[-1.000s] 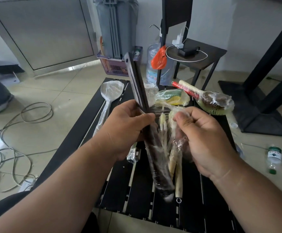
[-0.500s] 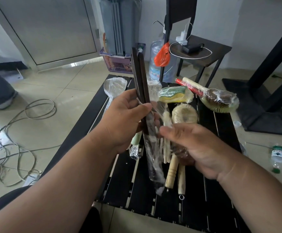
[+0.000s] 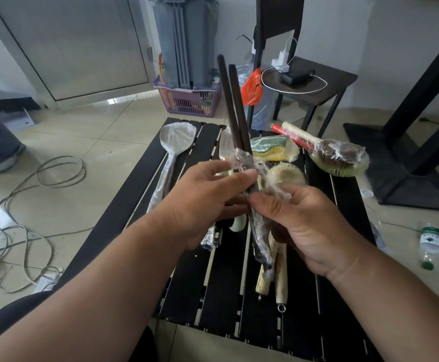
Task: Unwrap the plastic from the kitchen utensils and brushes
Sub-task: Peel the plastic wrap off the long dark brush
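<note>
Left hand: the left hand (image 3: 208, 197) sits at the centre of the view, its fingers (image 3: 239, 178) and thumb curled round the two dark sticks (image 3: 235, 108), pinching them partway down.
Right hand: the right hand (image 3: 304, 223) lies just beside it at 3 o'clock, thumb and forefinger pinching the clear plastic wrap (image 3: 255, 165) where it bunches against the sticks.
Dark sticks: held nearly upright, tilted slightly toward 11 o'clock, the bare upper ends spread a little apart; the lower part is sheathed in plastic that trails down toward 6 o'clock over the tabletop (image 3: 187, 278).
Wrapped spatula: a plastic-covered spatula (image 3: 172, 150) lies on the tabletop at 10 o'clock of the hands, its head pointing to 12 o'clock.
Sponges: a wrapped green-and-yellow sponge bundle (image 3: 273, 147) rests at 1 o'clock, behind the sticks.
Round brush: a pale round brush (image 3: 286, 175) sits just above the right hand, its wooden handles (image 3: 281, 280) emerging below the hand toward 6 o'clock.
Handled brushes: a wrapped pair of brushes (image 3: 338, 155) with red and cream handles lies at 2 o'clock, near the tabletop's far right edge.
Floor, left: loose cables (image 3: 56, 173) coil at 9 o'clock.
Floor, right: a small green-capped bottle (image 3: 428, 244) lies at 3 o'clock, well apart from the tabletop.
Background: a purple basket (image 3: 189, 100) at 12 o'clock, a side table (image 3: 317, 82) with a charger at 1 o'clock.
</note>
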